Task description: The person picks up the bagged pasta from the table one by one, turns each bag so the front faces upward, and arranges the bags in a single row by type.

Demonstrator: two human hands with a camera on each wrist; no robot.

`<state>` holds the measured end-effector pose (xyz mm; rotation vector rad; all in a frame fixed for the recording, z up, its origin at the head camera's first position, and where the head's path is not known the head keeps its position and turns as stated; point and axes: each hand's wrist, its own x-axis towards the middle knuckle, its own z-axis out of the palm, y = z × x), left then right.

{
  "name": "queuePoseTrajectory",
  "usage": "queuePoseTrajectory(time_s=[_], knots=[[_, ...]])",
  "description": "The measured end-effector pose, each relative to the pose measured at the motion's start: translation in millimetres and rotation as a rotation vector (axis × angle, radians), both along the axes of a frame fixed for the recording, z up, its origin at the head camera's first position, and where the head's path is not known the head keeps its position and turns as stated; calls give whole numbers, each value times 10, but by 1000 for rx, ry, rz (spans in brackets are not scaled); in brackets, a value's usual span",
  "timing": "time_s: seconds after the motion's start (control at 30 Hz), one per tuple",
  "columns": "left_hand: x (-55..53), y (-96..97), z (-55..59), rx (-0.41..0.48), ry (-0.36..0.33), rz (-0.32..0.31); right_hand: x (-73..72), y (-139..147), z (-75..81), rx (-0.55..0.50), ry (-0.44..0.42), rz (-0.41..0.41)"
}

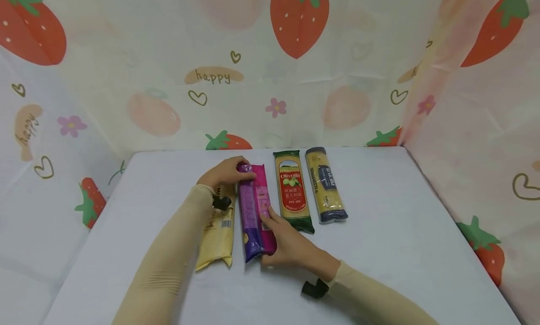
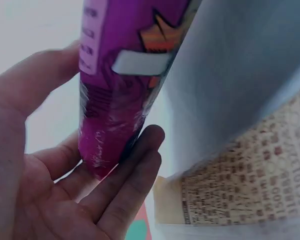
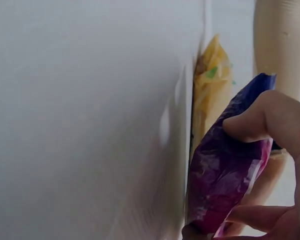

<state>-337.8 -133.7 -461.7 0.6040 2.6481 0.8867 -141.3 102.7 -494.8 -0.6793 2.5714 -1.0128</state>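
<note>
Purple packet partly behind fingers

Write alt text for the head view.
A person's left grip holds the far end of a purple packet, right grip the near end. On the white table, a yellow packet lies left, a green-ended packet and a dark-ended packet right.

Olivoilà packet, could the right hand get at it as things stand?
Probably yes: the Olivoilà packet lies uncovered nearby, though the right hand would first need to release the purple packet.

Purple packet in left fingers and right fingers, beside yellow packet
</note>
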Motion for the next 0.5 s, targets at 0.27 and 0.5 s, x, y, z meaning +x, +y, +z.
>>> queuePoseTrajectory(time_s=[0.27,0.5], knots=[[-27,-68,11,262,-60,64,15,156,53,-138,-26,2],[-11,-77,16,534,-223,120,8,257,44,-261,-19,18]])
